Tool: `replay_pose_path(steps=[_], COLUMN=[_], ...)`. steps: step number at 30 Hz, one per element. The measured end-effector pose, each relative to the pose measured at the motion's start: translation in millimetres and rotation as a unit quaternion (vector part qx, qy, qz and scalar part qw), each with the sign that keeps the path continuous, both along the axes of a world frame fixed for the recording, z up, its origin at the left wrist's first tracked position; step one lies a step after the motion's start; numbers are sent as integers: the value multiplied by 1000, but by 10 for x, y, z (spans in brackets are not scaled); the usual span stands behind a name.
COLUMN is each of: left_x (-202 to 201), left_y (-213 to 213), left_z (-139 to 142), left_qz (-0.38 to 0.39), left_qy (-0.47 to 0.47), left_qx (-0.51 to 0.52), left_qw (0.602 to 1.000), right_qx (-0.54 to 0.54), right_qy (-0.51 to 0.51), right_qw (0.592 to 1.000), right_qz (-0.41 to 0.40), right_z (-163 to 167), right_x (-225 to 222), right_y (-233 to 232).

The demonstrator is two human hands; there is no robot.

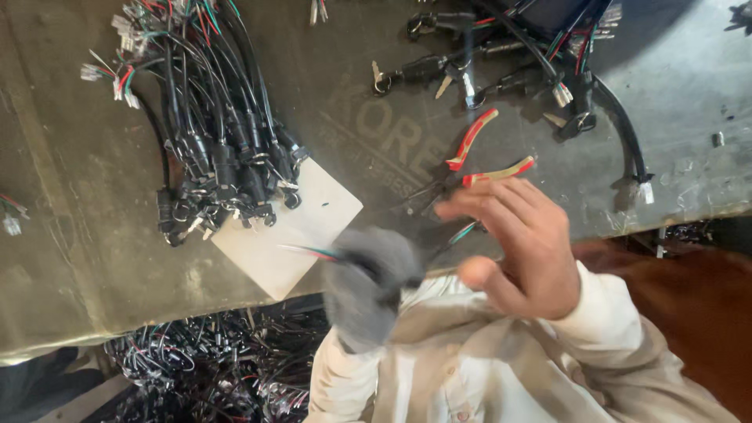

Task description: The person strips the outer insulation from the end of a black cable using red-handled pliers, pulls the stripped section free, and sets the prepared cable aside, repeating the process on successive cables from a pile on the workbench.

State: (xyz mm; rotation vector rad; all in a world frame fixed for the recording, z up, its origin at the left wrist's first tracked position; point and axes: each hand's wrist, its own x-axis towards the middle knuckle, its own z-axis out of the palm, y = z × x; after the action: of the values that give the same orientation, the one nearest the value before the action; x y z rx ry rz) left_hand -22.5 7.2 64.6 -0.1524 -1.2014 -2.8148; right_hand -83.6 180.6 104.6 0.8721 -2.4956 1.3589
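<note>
My left hand (368, 282), in a grey glove and blurred by motion, is closed on a thin wire lead (307, 251) with red and green strands that sticks out to the left. My bare right hand (517, 243) hovers beside it with fingers spread and holds nothing. Just beyond its fingertips lie red-handled pliers (474, 153) on the dark mat (78, 204). A coloured wire end (464, 232) shows between the two hands.
A large bundle of black cable harnesses (211, 149) with white connectors lies at the left, partly on a white card (301, 227). More key-switch cables (501, 70) lie at the top right. A pile of wiring (211, 368) sits below the table edge.
</note>
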Motion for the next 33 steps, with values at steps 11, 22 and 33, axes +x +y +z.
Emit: replay_pose_path(steps=[11, 22, 33], left_x=[-47, -181, 10], left_y=[193, -426, -28], left_z=[-83, -255, -540], left_qz=[-15, -146, -2], left_qy=[212, -168, -177], left_qx=[-534, -236, -117], left_qw=[819, 946, 977], right_qx=[-548, -226, -184], right_qy=[-210, -348, -306], right_qw=[795, 882, 927], right_qz=[152, 224, 111], right_z=[-134, -1191, -1105], right_x=[49, 102, 147], right_y=[802, 49, 142])
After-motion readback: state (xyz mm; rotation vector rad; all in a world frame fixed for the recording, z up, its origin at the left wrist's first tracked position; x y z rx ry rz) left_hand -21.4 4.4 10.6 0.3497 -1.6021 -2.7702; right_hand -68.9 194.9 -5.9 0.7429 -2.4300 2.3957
